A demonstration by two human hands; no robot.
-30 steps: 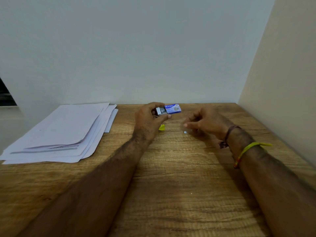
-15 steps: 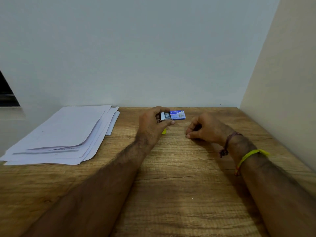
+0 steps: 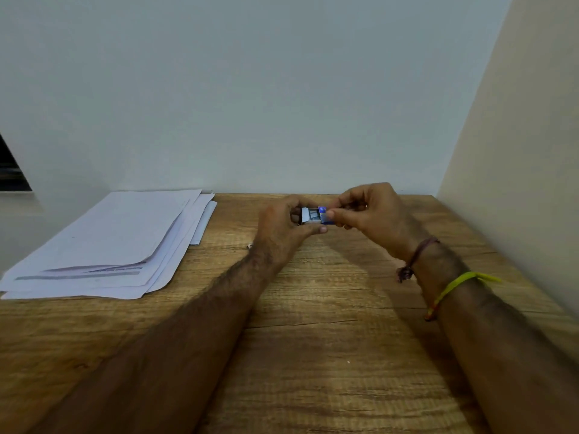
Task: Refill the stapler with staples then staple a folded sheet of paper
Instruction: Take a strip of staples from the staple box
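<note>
Small blue staple box [image 3: 315, 216] held above the wooden bench [image 3: 329, 339], tray slid open, print unreadable, left hand [image 3: 283, 227] gripping tray end, right hand [image 3: 368, 211] pinching blue sleeve, paper stack [image 3: 106, 245] far left

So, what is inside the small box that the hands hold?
The staple box has its tray slid partly out, showing grey staple strips. The blue sleeve and the right hand cover the rest; the left hand hides its end.
</note>
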